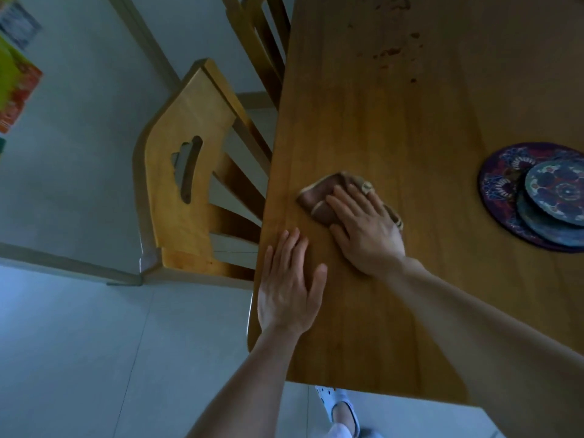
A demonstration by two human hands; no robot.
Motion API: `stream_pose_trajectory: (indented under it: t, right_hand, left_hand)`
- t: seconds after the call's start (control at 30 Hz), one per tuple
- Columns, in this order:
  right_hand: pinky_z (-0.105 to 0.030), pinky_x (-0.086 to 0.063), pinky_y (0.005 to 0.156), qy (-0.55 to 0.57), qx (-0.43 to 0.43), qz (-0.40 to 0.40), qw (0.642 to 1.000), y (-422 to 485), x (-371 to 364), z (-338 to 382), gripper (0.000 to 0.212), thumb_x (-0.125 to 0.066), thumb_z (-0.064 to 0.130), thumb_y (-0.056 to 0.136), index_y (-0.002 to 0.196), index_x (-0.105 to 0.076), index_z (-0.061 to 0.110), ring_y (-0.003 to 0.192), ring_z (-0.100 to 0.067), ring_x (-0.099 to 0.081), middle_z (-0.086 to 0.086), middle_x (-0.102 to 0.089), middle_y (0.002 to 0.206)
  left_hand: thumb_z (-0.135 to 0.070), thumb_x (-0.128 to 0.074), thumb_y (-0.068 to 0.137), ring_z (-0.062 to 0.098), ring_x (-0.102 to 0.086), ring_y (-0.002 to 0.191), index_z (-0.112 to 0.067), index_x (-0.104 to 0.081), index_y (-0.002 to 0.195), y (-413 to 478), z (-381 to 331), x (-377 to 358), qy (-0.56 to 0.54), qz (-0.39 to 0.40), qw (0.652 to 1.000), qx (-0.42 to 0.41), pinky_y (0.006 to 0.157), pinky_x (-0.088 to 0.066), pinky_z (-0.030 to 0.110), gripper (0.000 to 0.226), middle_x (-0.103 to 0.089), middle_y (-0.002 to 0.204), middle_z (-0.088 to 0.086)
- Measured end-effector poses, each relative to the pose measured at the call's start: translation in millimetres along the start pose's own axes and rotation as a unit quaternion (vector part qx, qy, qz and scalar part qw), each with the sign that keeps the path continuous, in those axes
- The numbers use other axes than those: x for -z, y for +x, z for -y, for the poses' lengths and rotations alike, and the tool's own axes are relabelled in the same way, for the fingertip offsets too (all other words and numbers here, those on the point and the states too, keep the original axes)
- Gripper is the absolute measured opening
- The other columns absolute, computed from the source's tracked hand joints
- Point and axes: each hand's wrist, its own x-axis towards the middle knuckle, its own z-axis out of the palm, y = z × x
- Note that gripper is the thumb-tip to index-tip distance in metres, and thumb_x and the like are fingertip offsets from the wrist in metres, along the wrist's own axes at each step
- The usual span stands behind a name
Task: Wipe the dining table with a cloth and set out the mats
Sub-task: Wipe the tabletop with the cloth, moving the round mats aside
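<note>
Brown folded cloth (319,197) lies on the golden wooden counter (395,121) near its 9 o'clock edge, flat under the right grip (366,229), whose fingers are straight and pressing, not clenched. Left grip (290,279) released, palm flat at 7 o'clock of the cloth. Step: wiping. Dark reddish spots (388,52) at 12 o'clock look unwiped, so the next stroke likely goes there. Stacked round blue-purple patterned mats (505,184) sit at 3 o'clock.

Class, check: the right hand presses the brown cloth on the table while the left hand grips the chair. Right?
No. The head view shows the left hand lying flat on the table, not gripping the chair; the right hand does press the brown cloth.
</note>
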Motion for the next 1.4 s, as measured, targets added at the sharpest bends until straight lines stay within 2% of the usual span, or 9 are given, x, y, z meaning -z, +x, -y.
stream_pose_trajectory:
  t: [0.17,0.33,0.47,0.6,0.83,1.03,1.17,1.3,1.4]
  right_hand:
    - [-0.037,-0.005,0.123,0.004,0.062,0.039,0.997,-68.2,-4.1,16.0,0.058,-0.029,0.044,0.096,0.151,-0.029,0.027,0.149,-0.01,-0.007,0.007,-0.021,0.16]
    - [-0.034,-0.005,0.122,-0.003,0.096,0.052,0.994,-127.5,12.2,-17.7,0.055,-0.03,0.044,0.097,0.15,-0.032,0.029,0.149,-0.007,-0.009,0.01,-0.021,0.159]
    - [-0.036,-0.012,0.121,0.005,0.024,0.017,1.0,-169.7,30.1,-63.6,0.055,-0.03,0.045,0.097,0.149,-0.037,0.025,0.148,-0.008,-0.016,0.008,-0.026,0.157]
    - [-0.036,-0.012,0.122,-0.011,-0.064,-0.015,0.998,-208.2,40.7,-102.7,0.057,-0.032,0.045,0.097,0.148,-0.038,0.02,0.147,-0.012,-0.021,0.005,-0.03,0.156]
    - [-0.041,-0.007,0.122,0.008,-0.247,-0.072,0.966,-233.5,26.9,-73.1,0.063,-0.026,0.044,0.095,0.151,-0.032,0.017,0.149,-0.021,-0.015,-0.003,-0.026,0.159]
    - [-0.043,-0.014,0.121,0.004,-0.123,-0.041,0.992,-214.4,4.5,9.0,0.057,-0.027,0.04,0.098,0.147,-0.04,0.017,0.146,-0.023,-0.024,-0.004,-0.031,0.156]
    - [-0.045,-0.021,0.119,0.011,-0.03,-0.013,0.999,-181.7,-8.4,59.0,0.054,-0.029,0.038,0.098,0.147,-0.042,0.019,0.145,-0.023,-0.027,-0.003,-0.034,0.155]
    - [-0.044,-0.015,0.12,-0.025,0.067,0.027,0.997,-145.9,-15.3,73.1,0.057,-0.027,0.04,0.096,0.149,-0.036,0.021,0.147,-0.021,-0.02,-0.002,-0.029,0.157]
    - [-0.039,-0.002,0.122,-0.023,0.09,0.043,0.995,-113.3,-16.2,71.6,0.058,-0.02,0.043,0.098,0.153,-0.026,0.025,0.15,-0.015,-0.006,0.003,-0.018,0.161]
  left_hand:
    - [-0.054,-0.021,0.097,0.017,-0.027,0.145,-0.014,-0.048,0.139,-2.5,0.7,1.5,-0.033,-0.024,0.999,0.008,0.122,-0.014,0.035,0.064,-0.039,0.153,0.005]
    - [-0.056,-0.016,0.095,0.011,-0.015,0.149,-0.018,-0.039,0.148,-14.2,5.2,2.3,-0.011,-0.002,1.0,-0.014,0.121,-0.016,0.038,0.069,-0.028,0.159,-0.002]
    - [-0.06,-0.007,0.094,0.004,0.002,0.149,-0.025,-0.02,0.155,-45.9,7.9,0.0,0.035,0.027,0.999,-0.009,0.122,0.0,0.03,0.071,-0.009,0.163,-0.009]
    - [-0.059,-0.001,0.093,0.004,0.008,0.148,-0.027,-0.007,0.154,-64.3,9.7,1.0,0.062,0.037,0.997,-0.001,0.122,0.004,0.03,0.069,0.0,0.161,-0.012]
    - [-0.057,-0.003,0.095,0.006,0.003,0.149,-0.028,-0.013,0.154,-70.7,6.2,-3.6,0.065,0.007,0.998,0.014,0.123,-0.001,0.033,0.066,-0.005,0.161,-0.011]
    - [-0.056,-0.009,0.097,0.006,-0.007,0.149,-0.025,-0.03,0.152,-70.4,7.3,-3.9,0.026,-0.016,0.999,0.01,0.123,-0.006,0.033,0.066,-0.021,0.16,-0.009]
    - [-0.055,-0.018,0.098,0.005,-0.014,0.146,-0.019,-0.031,0.152,-73.0,5.2,-1.9,-0.015,-0.034,0.999,0.019,0.122,-0.013,0.033,0.066,-0.03,0.158,-0.003]
    - [-0.057,-0.023,0.098,0.016,-0.03,0.144,-0.018,-0.029,0.153,-74.8,2.0,1.4,-0.044,-0.056,0.996,0.045,0.118,-0.028,0.036,0.068,-0.033,0.157,0.003]
    - [-0.055,-0.023,0.099,0.017,-0.028,0.146,-0.019,-0.024,0.154,-76.2,1.9,2.6,-0.047,-0.056,0.996,0.046,0.116,-0.032,0.038,0.066,-0.027,0.16,0.002]
